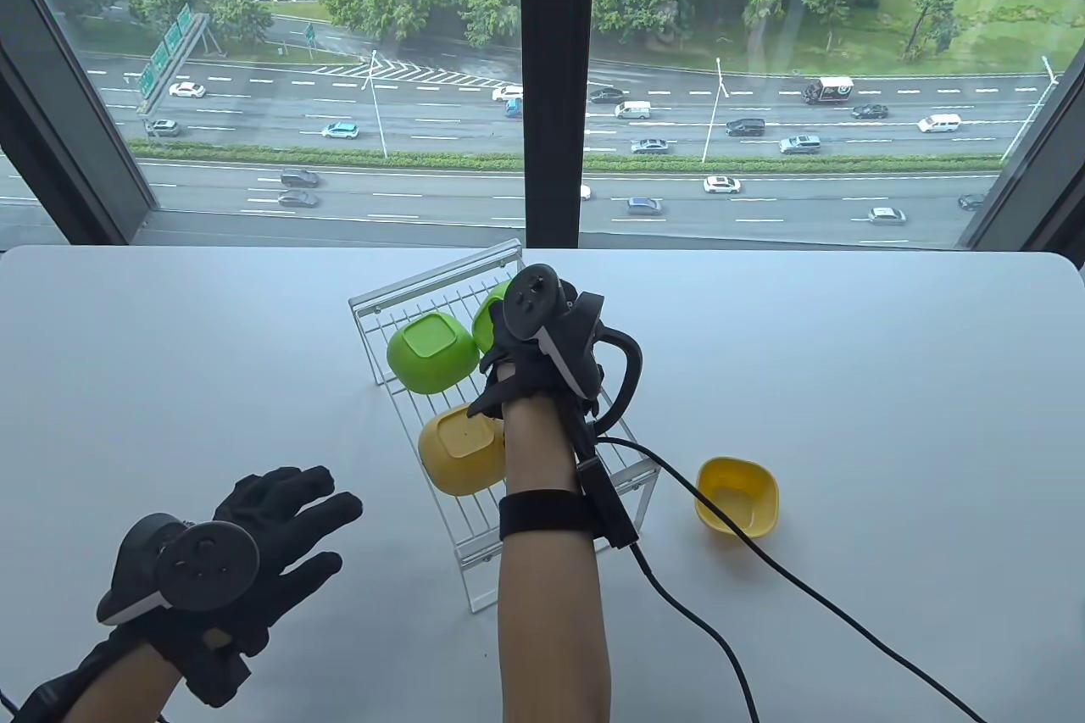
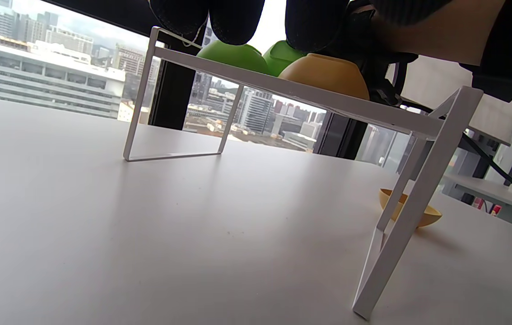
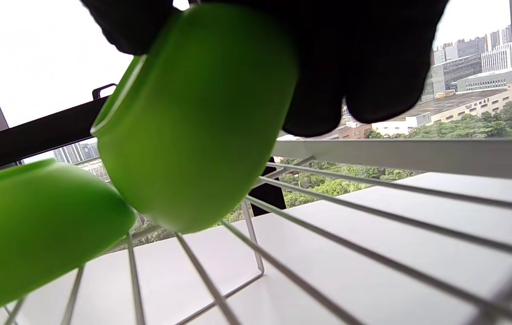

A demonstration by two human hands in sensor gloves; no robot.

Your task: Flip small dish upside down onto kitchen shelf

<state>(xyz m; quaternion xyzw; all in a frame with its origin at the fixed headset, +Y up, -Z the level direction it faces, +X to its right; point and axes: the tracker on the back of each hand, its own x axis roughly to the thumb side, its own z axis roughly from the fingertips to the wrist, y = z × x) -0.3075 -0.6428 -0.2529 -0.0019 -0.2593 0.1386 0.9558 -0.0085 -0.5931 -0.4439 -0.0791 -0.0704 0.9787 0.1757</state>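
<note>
Resting low by the desk (image 1: 848, 350), my left hand (image 1: 246, 553) has its fingers spread open, holding nothing. Under those fingers, left wrist view, stands the white shelf (image 2: 283, 92). Right wrist view: my right hand (image 3: 342, 58) grips the tilted green dish (image 3: 197, 122) just above the shelf wires. I think it needs tipping fully over, then letting go.

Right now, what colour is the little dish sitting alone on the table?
Yellow. The little dish sits open side up beside the shelf; the table view shows it best.

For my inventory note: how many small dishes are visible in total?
4. An inverted green dish and an inverted yellow dish on the shelf; a second green dish in the right hand; an upright yellow dish on the table.
</note>
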